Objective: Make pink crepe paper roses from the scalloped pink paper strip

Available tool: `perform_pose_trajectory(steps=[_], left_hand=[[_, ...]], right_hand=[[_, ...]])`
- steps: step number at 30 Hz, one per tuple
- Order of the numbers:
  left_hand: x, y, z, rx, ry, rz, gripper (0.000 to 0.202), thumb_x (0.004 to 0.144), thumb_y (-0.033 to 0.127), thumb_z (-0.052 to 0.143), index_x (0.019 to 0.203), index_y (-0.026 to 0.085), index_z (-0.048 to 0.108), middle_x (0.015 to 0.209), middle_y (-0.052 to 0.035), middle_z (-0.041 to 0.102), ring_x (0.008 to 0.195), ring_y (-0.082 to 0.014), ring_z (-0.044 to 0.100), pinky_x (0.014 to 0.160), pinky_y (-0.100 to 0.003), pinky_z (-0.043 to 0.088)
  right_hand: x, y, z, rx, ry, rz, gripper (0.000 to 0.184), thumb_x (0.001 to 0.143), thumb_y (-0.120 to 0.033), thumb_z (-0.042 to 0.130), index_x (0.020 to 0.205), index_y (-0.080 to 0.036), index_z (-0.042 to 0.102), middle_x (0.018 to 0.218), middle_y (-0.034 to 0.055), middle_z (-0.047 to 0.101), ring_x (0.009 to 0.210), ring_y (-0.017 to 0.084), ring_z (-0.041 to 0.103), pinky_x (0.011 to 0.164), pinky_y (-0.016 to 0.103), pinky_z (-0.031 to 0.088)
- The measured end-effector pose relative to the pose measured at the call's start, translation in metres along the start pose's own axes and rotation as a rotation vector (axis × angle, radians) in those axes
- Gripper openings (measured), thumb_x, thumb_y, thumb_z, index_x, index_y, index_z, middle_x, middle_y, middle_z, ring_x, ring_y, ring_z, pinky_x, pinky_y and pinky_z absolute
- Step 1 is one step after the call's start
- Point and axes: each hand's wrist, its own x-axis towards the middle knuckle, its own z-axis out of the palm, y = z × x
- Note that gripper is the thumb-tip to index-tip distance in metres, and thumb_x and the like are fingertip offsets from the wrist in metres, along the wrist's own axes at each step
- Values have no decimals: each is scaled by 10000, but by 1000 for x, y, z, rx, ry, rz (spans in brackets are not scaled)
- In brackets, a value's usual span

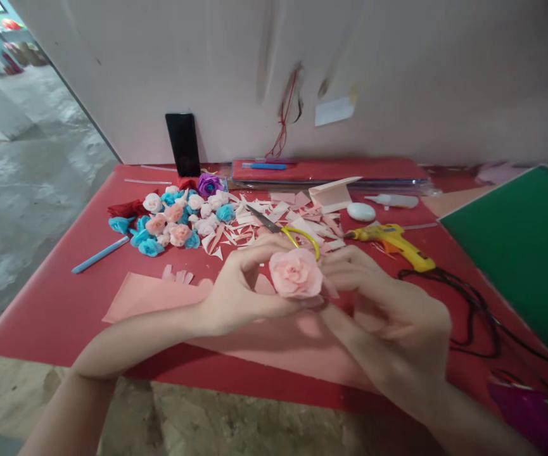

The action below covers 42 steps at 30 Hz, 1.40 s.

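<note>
A pink paper rose (pixel 296 273) with layered petals faces me above the table. My left hand (pixel 235 288) grips it from the left, fingers behind and thumb below. From the right, my right hand (pixel 388 323) pinches the flower's edge, where a small pink paper flap sticks out. Parts of the fingers of both hands are hidden by the bloom. Just behind lie scissors (pixel 297 237) with yellow handles. Beneath the hands a large pink paper sheet (pixel 154 297) is spread, with a few small pink pieces on it.
Finished paper flowers (pixel 173 218) are heaped at left beside scattered paper scraps (pixel 274 212). A yellow glue gun (pixel 392 240) with a black cord lies right, near a glue bottle (pixel 392 201) and a white oval object (pixel 360 211). A phone (pixel 183 144) leans on the wall; a green board (pixel 525 247) stands right.
</note>
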Motion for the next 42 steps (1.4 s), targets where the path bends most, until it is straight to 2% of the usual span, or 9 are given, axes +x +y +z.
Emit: perform_pose_trajectory(steps=[7, 12, 17, 31, 36, 42], left_hand=[[-2, -6, -2, 36, -122, 148, 140, 656, 138, 722, 694, 172, 591, 691, -2, 587, 701, -120, 492, 689, -258, 428], [0, -7, -4, 60, -200, 193, 205, 626, 104, 721, 710, 164, 543, 699, 19, 502, 702, -105, 486, 712, -241, 420], [2, -4, -7, 125, -285, 213, 179, 650, 81, 641, 706, 172, 498, 704, 22, 482, 702, -109, 464, 720, -263, 384], [6, -1, -9, 200, -300, 269, 168, 673, 53, 605, 726, 181, 511, 709, 13, 527, 730, -121, 512, 748, -293, 398], [6, -2, -8, 160, -289, 227, 162, 675, 66, 632, 706, 178, 519, 698, 14, 524, 738, -120, 509, 751, -281, 410], [6, -3, -7, 87, -267, 169, 171, 656, 47, 663, 696, 167, 547, 699, 12, 533, 745, -116, 505, 759, -273, 419]], right_hand=[[-2, -9, -6, -116, -86, -64, 186, 738, -48, 535, 717, -227, 580, 654, 8, 639, 647, 166, 559, 556, 308, 484], [-4, -12, -7, -148, -154, -78, 191, 759, -22, 517, 702, -196, 571, 625, 8, 614, 614, 140, 536, 568, 287, 478], [-5, -12, -9, -175, -195, -83, 186, 765, -31, 499, 711, -188, 584, 604, 7, 596, 602, 142, 528, 548, 281, 465], [-3, -10, -8, -131, -182, -64, 182, 771, -26, 500, 713, -182, 572, 613, 6, 597, 599, 133, 532, 538, 275, 474], [-2, -9, -9, -112, -182, -30, 194, 768, -37, 503, 667, -192, 560, 583, 2, 584, 577, 135, 541, 506, 267, 468], [0, -6, -9, -49, -152, -14, 174, 761, -58, 537, 674, -206, 560, 597, -19, 608, 569, 128, 571, 540, 270, 494]])
